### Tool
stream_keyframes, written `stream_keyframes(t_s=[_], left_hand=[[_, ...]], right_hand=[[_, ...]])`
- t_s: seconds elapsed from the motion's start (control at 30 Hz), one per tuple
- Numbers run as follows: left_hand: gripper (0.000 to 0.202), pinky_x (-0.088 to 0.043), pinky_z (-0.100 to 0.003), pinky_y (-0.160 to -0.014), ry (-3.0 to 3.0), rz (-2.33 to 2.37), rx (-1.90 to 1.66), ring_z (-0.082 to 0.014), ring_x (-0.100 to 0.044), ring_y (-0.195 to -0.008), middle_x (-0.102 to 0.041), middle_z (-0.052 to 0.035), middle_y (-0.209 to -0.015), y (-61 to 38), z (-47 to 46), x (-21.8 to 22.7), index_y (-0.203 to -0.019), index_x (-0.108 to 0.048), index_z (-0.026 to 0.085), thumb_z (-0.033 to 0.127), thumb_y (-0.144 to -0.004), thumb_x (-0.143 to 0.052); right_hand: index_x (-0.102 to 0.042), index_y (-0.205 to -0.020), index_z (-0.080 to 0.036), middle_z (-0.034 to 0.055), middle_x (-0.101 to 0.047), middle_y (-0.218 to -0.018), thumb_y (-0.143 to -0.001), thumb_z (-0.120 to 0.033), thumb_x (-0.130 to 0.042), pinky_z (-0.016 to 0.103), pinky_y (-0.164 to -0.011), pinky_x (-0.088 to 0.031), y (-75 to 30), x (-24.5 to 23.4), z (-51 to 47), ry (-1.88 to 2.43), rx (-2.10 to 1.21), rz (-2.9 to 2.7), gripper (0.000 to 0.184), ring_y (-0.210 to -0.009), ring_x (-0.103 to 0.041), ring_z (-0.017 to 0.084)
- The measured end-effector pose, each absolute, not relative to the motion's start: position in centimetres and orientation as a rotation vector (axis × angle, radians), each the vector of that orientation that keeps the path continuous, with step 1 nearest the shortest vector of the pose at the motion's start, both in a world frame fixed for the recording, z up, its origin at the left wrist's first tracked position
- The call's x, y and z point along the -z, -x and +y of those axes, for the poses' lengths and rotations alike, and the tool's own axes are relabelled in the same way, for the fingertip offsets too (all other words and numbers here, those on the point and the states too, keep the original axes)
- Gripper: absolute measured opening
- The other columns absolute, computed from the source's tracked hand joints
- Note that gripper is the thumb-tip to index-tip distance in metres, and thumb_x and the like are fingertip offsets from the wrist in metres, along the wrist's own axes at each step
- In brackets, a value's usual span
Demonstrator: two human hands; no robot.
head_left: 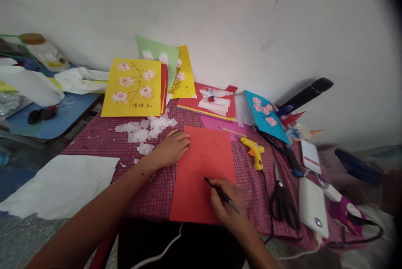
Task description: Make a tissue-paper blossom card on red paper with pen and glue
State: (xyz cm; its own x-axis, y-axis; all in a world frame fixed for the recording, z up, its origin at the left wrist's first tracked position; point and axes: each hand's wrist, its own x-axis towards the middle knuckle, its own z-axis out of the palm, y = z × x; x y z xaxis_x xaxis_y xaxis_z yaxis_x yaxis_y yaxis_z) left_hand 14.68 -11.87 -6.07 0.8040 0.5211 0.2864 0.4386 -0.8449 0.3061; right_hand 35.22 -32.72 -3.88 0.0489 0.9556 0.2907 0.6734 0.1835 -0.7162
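Observation:
A sheet of red paper (204,202) lies flat at the front of the cloth-covered table. My right hand (229,204) grips a black pen (222,193), its dark tip touching the paper near the middle. Several thin, faint dark curves run up the sheet from the tip. My left hand (172,148) rests flat at the paper's upper left edge, fingers stretched over the border, with nothing in it. Beside that hand is a heap of small white paper pieces (143,135).
Yellow card with pink-white flowers (138,97) leans at the back left. To the right lie a yellow glue gun (257,153), black scissors (284,208), a white power bank (314,206) and a blue card (266,114). White sheet (69,185) hangs over the left edge.

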Motion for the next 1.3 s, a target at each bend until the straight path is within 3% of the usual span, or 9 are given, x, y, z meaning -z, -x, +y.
stream_keyframes(t_s=[1.03,1.3], left_hand=[[0.018,-0.029,-0.048,-0.117,-2.751,0.751,-0.536,-0.0217,-0.054,-0.126,-0.063,-0.0081,-0.132,-14.7,-11.9,6.1,-0.103,-0.064,0.02,0.021,-0.099,-0.046],[0.017,-0.033,-0.048,-0.116,-2.741,0.762,-0.559,-0.0224,-0.054,-0.127,-0.062,-0.0093,-0.131,-14.3,-11.6,5.2,-0.103,-0.063,0.019,0.02,-0.099,-0.046]], right_hand=[[-0.065,-0.1,-0.024,0.004,-0.073,-0.085,-0.09,-0.02,-0.054,0.03,-0.062,-0.058,-36.8,4.2,-36.2,1.667,-0.242,-1.608,0.015,-0.073,-0.072,0.021],[-0.067,-0.11,-0.026,0.006,-0.074,-0.098,-0.094,-0.024,-0.055,0.035,-0.072,-0.059,-37.9,3.4,-36.5,1.727,-0.247,-1.485,0.021,-0.085,-0.071,0.023]])
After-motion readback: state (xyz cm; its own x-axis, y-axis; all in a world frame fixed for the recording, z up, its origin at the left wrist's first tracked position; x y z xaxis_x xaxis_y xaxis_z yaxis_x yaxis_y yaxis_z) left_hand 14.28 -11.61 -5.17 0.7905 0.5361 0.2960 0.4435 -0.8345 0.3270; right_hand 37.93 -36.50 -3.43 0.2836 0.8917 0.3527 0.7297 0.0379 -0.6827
